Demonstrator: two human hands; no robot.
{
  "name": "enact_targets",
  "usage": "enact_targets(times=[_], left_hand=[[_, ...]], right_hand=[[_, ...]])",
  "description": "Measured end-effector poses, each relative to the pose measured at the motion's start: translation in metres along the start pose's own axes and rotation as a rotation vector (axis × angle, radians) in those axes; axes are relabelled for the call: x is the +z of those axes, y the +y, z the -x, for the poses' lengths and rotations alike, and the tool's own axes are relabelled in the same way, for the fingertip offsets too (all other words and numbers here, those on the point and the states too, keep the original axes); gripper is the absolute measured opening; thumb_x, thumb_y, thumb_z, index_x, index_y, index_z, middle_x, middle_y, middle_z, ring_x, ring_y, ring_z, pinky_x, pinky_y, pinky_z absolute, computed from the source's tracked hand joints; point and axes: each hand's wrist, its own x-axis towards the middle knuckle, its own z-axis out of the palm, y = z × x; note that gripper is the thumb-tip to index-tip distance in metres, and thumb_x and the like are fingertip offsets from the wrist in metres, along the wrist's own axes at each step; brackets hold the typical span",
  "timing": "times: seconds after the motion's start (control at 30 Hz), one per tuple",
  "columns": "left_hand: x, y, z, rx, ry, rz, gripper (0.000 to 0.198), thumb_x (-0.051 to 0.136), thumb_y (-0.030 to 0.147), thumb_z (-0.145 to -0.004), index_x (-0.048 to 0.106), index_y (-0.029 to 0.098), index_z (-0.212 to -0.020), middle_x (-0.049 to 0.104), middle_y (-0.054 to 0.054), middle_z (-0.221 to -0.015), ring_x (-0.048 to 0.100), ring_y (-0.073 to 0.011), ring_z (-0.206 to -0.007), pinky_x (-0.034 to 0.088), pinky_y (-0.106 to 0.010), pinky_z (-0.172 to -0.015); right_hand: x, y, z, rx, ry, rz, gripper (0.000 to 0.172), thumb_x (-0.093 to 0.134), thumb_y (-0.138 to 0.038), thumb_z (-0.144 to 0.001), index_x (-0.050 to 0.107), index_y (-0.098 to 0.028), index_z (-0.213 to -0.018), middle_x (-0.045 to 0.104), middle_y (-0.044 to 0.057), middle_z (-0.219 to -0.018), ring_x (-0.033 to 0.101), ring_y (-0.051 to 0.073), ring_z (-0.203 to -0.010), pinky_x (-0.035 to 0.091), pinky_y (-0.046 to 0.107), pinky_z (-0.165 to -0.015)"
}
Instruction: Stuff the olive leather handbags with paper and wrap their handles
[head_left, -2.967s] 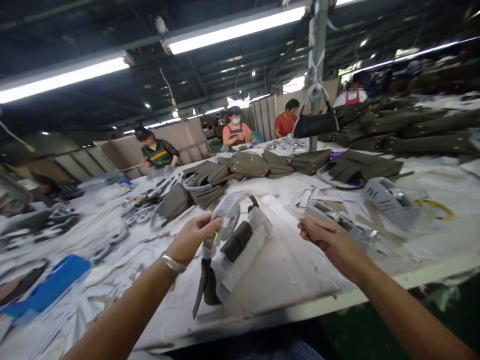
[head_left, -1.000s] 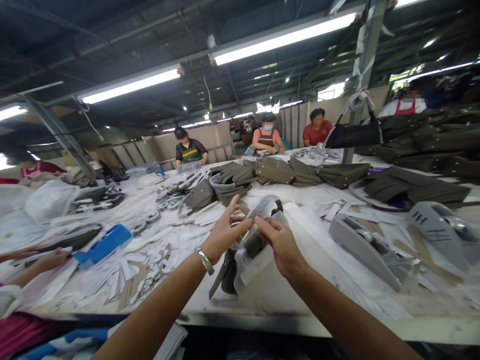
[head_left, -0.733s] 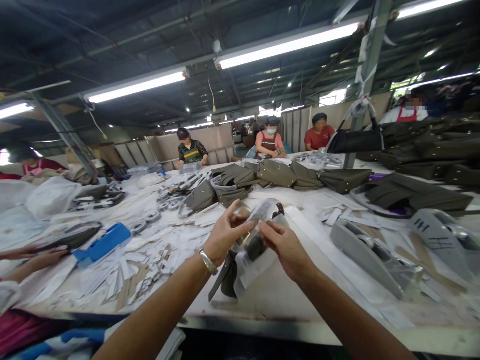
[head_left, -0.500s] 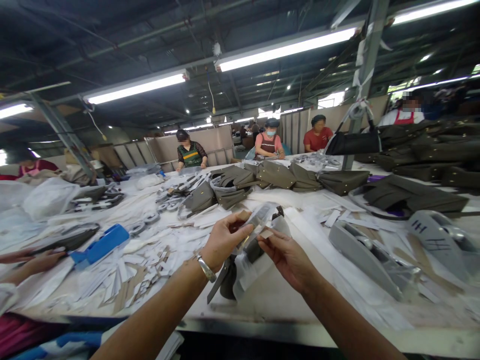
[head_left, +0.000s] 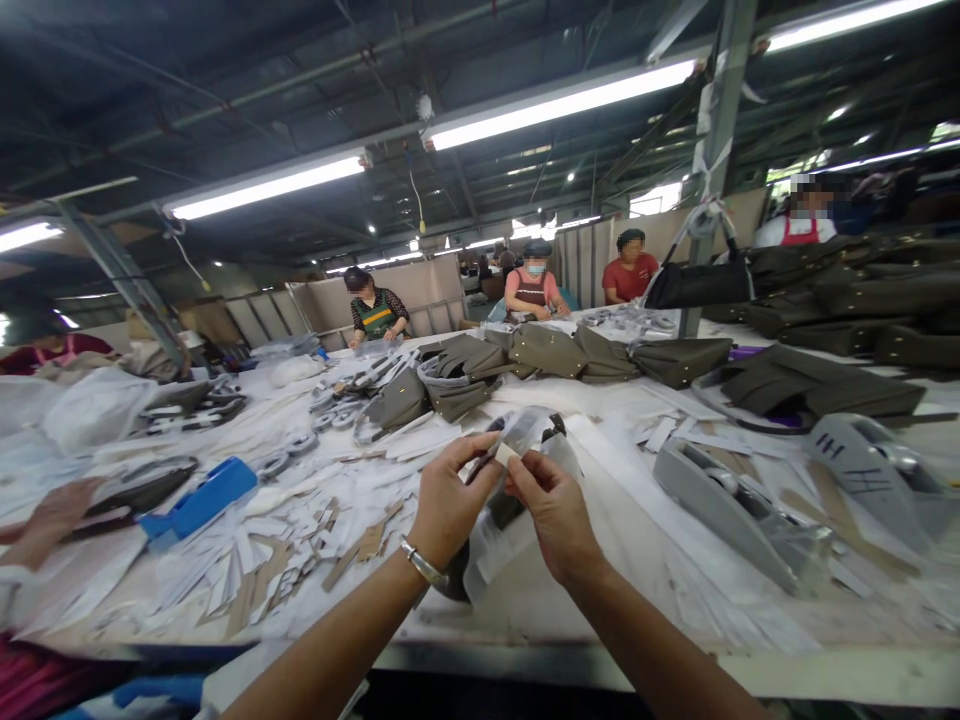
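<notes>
Over the near table edge, my left hand point(head_left: 448, 505) is closed on a dark strap wrapped in clear plastic film point(head_left: 526, 428). My right hand point(head_left: 553, 515) meets it from the other side and pinches a small off-white strip point(head_left: 507, 456) against the wrapped strap. The fingertips of both hands almost touch around this strip. Below them hangs more translucent film point(head_left: 491, 560), with dark olive material point(head_left: 454, 575) partly hidden behind my left wrist.
White and brown paper scraps point(head_left: 247, 560) litter the table on the left, beside a blue tape dispenser point(head_left: 206, 497). Grey tape dispensers point(head_left: 724, 510) stand on the right. Olive bags point(head_left: 547, 352) lie across the middle. A co-worker's hand point(head_left: 64, 510) is at far left.
My right hand has moved slightly left and up, bringing its small strip against the wrapped strap near my left fingertips. Brown paper strips now show beside my left forearm.
</notes>
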Motion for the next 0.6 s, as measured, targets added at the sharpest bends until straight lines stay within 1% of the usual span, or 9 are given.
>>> enact_targets(times=[0.13, 0.23, 0.37, 0.5, 0.57, 0.6], left_hand=[[0.0, 0.008, 0.005, -0.025, -0.01, -0.046, 0.032, 0.064, 0.031, -0.084, 0.072, 0.021, -0.113, 0.072, -0.007, -0.115, 0.065, -0.0257, -0.109, 0.048, -0.04, -0.101], [-0.001, 0.01, 0.005, -0.018, 0.011, -0.097, 0.03, 0.059, 0.036, -0.088, 0.074, 0.02, -0.11, 0.073, -0.007, -0.114, 0.065, -0.0259, -0.111, 0.047, -0.04, -0.102], [0.001, 0.005, 0.002, 0.139, 0.07, -0.338, 0.026, 0.059, 0.029, -0.089, 0.074, 0.022, -0.108, 0.075, -0.006, -0.109, 0.069, -0.0246, -0.102, 0.052, -0.037, -0.094], [0.007, -0.002, 0.006, 0.29, 0.14, -0.667, 0.027, 0.055, 0.025, -0.093, 0.071, 0.023, -0.115, 0.074, -0.006, -0.111, 0.071, -0.0237, -0.095, 0.056, -0.034, -0.082], [0.011, -0.005, 0.011, 0.369, 0.189, -0.826, 0.029, 0.052, 0.023, -0.095, 0.068, 0.021, -0.119, 0.073, -0.008, -0.114, 0.071, -0.0234, -0.096, 0.057, -0.034, -0.082], [0.013, -0.006, 0.013, 0.406, 0.203, -0.883, 0.031, 0.05, 0.022, -0.096, 0.066, 0.018, -0.122, 0.072, -0.009, -0.116, 0.07, -0.0234, -0.099, 0.056, -0.034, -0.085]], right_hand=[[0.0, 0.003, -0.001, -0.022, 0.023, 0.003, 0.028, 0.077, -0.044, -0.078, 0.066, -0.02, -0.089, 0.064, 0.0, -0.079, 0.057, 0.014, -0.072, 0.047, 0.027, -0.07], [0.001, 0.003, -0.002, -0.021, 0.033, -0.01, 0.03, 0.079, -0.043, -0.077, 0.062, -0.02, -0.086, 0.062, -0.001, -0.077, 0.057, 0.014, -0.071, 0.047, 0.027, -0.068], [0.004, 0.006, -0.001, -0.028, 0.042, -0.017, 0.034, 0.08, -0.045, -0.074, 0.059, -0.02, -0.084, 0.061, -0.001, -0.077, 0.058, 0.014, -0.071, 0.048, 0.027, -0.068], [0.008, 0.013, -0.004, -0.03, 0.062, -0.039, 0.037, 0.08, -0.047, -0.073, 0.058, -0.019, -0.082, 0.062, -0.001, -0.076, 0.058, 0.014, -0.071, 0.049, 0.026, -0.067], [0.01, 0.016, -0.006, -0.034, 0.068, -0.047, 0.038, 0.08, -0.047, -0.073, 0.058, -0.018, -0.081, 0.061, -0.001, -0.076, 0.056, 0.013, -0.07, 0.047, 0.025, -0.066], [0.01, 0.017, -0.007, -0.037, 0.069, -0.046, 0.037, 0.08, -0.047, -0.073, 0.058, -0.018, -0.08, 0.061, -0.001, -0.076, 0.055, 0.012, -0.07, 0.046, 0.024, -0.066]])
